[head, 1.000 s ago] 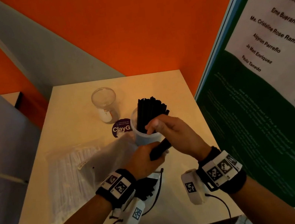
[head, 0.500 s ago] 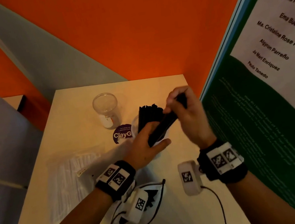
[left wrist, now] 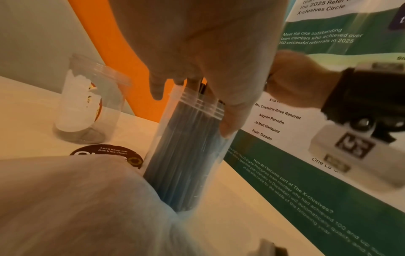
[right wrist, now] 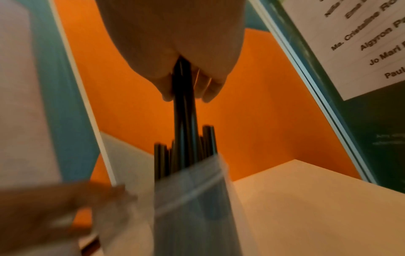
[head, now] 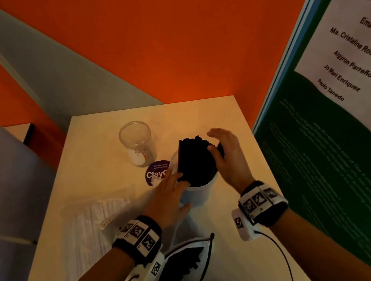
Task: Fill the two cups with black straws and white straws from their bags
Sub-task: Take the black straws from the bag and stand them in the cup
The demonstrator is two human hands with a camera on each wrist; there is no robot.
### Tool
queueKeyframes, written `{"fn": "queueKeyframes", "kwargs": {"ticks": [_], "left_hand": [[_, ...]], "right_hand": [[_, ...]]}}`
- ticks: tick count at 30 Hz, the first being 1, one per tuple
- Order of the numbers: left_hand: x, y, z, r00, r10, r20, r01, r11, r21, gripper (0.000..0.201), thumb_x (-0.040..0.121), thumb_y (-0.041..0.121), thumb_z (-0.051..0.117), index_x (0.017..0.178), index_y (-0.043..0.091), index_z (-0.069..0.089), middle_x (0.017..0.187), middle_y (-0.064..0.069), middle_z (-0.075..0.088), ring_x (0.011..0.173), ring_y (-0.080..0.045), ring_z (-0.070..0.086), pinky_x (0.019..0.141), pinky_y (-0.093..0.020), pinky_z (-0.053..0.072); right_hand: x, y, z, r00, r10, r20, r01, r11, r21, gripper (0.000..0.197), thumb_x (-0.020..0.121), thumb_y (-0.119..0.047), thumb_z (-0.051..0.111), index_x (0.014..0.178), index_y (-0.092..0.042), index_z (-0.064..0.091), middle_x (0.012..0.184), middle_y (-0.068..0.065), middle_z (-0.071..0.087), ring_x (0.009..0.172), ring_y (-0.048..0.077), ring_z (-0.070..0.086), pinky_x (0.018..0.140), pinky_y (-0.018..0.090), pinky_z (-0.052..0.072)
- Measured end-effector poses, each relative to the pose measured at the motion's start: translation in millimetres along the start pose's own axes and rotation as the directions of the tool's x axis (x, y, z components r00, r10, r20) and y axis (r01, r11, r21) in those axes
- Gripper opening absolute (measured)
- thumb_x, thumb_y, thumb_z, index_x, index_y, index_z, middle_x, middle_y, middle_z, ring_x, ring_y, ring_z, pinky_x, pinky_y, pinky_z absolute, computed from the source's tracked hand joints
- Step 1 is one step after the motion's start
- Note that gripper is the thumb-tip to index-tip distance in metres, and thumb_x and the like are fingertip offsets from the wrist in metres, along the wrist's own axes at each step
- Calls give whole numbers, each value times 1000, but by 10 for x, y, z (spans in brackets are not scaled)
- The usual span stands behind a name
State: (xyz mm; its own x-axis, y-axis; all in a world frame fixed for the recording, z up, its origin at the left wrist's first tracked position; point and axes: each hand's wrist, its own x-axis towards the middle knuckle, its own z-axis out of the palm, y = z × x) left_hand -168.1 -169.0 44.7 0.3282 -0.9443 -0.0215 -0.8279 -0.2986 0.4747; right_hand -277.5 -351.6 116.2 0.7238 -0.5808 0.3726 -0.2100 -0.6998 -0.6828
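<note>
A clear cup point(head: 199, 187) packed with black straws point(head: 195, 160) stands right of the table's middle. My left hand point(head: 178, 190) grips this cup point(left wrist: 186, 155) at the rim, with the thumb point(left wrist: 230, 124) on its wall and the fingers against the straws. Above it, my right hand point(head: 216, 152) pinches several black straws point(right wrist: 184, 117) whose lower ends are down among those in the cup point(right wrist: 192, 199). The second clear cup point(head: 136, 143) stands empty at the back left. A bag of white straws point(head: 91, 229) lies flat on the left of the table.
A limp clear bag point(left wrist: 76, 207) lies under my left wrist. A round purple sticker point(head: 155, 173) is between the cups. A white-edged pouch with a black pattern point(head: 181, 268) lies near the front edge. A green poster board point(head: 331, 165) stands along the right, and an orange wall is behind.
My right hand lifted a handful of black straws from beside the left hand, swung them over the cup and lowered them in. My left hand moved from the bag to the cup's rim.
</note>
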Motion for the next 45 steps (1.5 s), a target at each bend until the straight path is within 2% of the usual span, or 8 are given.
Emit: {"fn": "queueKeyframes", "kwargs": {"ticks": [7,14,17,21,24,31,35,45], "left_hand": [[-174,54,-67,1000,-21,-4,21,995,-93,79,84,41,65,148,24,22,158,-1,9,148,-22,2,117,-48,22],[-637,63,10,996,82,-47,-83,996,-22,88,79,61,60,147,24,21,155,-3,19,144,-20,13,118,-41,19],[-853,-14,108,982,-6,187,-22,988,152,89,79,67,51,149,25,15,152,1,19,139,-19,19,114,-35,22],[-993,-56,174,926,-141,350,78,979,189,52,94,35,48,141,18,35,140,-2,43,123,-22,47,95,-28,41],[-1012,-18,100,920,-187,344,147,979,139,31,99,26,43,125,15,53,125,-6,59,107,-24,58,88,-33,48],[-1069,111,-77,949,-97,299,140,982,-128,17,96,21,48,96,11,62,100,-8,65,89,-24,59,82,-40,48],[-1133,159,-68,956,-109,273,158,974,-164,17,95,18,49,99,10,63,103,-7,64,91,-23,59,81,-32,46],[-1248,166,-95,965,-88,245,150,957,-249,28,95,20,50,122,14,59,121,-2,60,109,-18,55,94,-29,43]], "right_hand": [[-228,171,206,911,212,353,-115,955,-275,60,101,-42,33,153,-23,8,161,2,-5,148,25,-10,119,48,9],[-541,-280,-30,994,-98,57,102,993,-65,23,89,-3,56,110,-5,64,120,13,56,116,29,49,99,34,41],[-828,-555,-10,949,-112,296,122,992,-17,18,82,6,51,92,-3,62,97,12,58,92,27,53,78,33,44],[-1164,-771,236,510,20,860,86,994,-74,20,94,-6,43,84,0,59,85,13,54,74,24,48,71,26,41],[-1437,-739,587,227,172,959,98,975,-198,34,97,-4,44,64,-15,45,65,-1,36,56,6,25,65,9,32],[-1676,-634,1136,461,383,801,-13,905,-426,27,95,-13,46,116,-3,59,116,21,60,103,35,57,85,38,46],[-1750,-593,1341,470,420,776,-5,881,-474,30,100,-14,38,118,-4,60,122,18,60,114,31,55,102,39,42],[-1838,-630,1503,470,510,721,36,805,-593,25,98,-17,43,112,-7,60,117,14,62,107,28,59,87,36,46]]}}
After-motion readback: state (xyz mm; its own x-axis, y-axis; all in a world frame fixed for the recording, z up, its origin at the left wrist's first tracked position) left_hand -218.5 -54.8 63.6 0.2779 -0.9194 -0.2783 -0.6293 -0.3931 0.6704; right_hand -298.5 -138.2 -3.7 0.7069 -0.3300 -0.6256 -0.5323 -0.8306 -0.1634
